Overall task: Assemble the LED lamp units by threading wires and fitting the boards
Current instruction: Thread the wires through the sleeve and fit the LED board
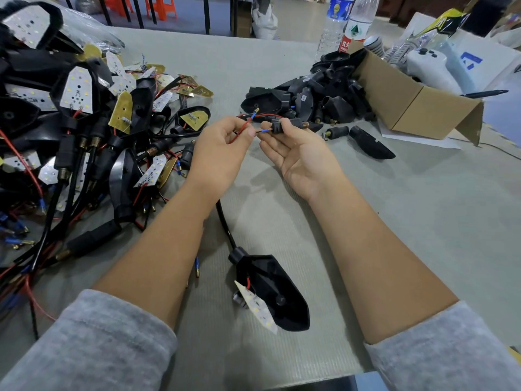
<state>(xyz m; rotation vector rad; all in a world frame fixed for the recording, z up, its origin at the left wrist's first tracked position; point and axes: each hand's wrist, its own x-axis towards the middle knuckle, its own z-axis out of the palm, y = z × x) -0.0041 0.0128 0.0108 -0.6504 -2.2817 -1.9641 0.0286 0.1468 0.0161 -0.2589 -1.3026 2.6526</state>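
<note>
Head view: the left hand (pixel 222 142) pinches the red wire (pixel 244 128) between thumb and fingers, while the right hand (pixel 298 153) closes fingertips on a small black stem piece (pixel 284 126), the wire's blue-sleeved tip (pixel 263 131) poised right at its mouth — threading looks underway, not finished. Nearer the body than that grip lies a housing (pixel 277 294) with its LED board (pixel 258 307) tilted, seemingly unseated; left of the grip a big wired pile (pixel 84 131), right of it bare shells (pixel 318 94), so plenty seems left.

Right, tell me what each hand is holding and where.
Left hand pinches the red wire near its end, between thumb and forefinger. Right hand has a fingertip grip on the small black stem piece, around its body, with the blue-tipped wire end at its opening.
</note>
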